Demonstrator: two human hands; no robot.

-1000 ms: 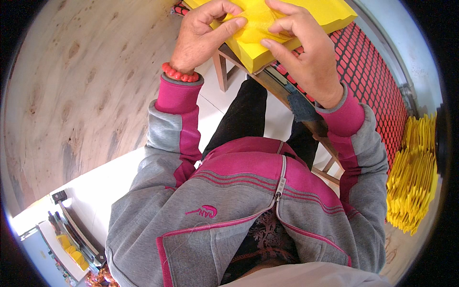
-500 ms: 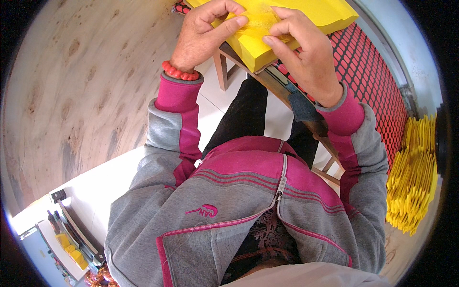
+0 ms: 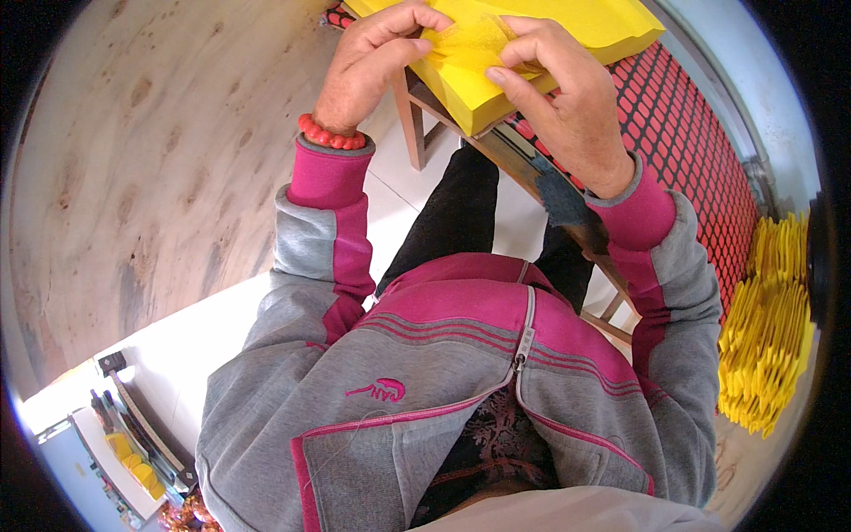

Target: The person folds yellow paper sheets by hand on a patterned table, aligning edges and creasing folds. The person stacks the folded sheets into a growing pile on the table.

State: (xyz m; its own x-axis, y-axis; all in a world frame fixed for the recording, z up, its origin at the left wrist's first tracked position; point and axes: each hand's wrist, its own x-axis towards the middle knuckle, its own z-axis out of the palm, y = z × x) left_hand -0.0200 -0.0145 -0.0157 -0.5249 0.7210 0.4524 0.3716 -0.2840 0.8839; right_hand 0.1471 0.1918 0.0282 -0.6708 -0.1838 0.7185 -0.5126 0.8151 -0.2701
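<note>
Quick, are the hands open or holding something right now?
Left hand: loosely open, at the thin yellow material.
Right hand: curled at the same material; whether gripping cannot be told.

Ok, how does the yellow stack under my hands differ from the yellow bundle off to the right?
The yellow stack has smooth, compact sides; the yellow bundle shows many loose, jagged edges. Your left hand and right hand are at the stack; the bundle lies apart from both. They share the yellow colour.

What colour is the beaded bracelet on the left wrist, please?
The beaded bracelet is red, showing best in the head view.
</note>
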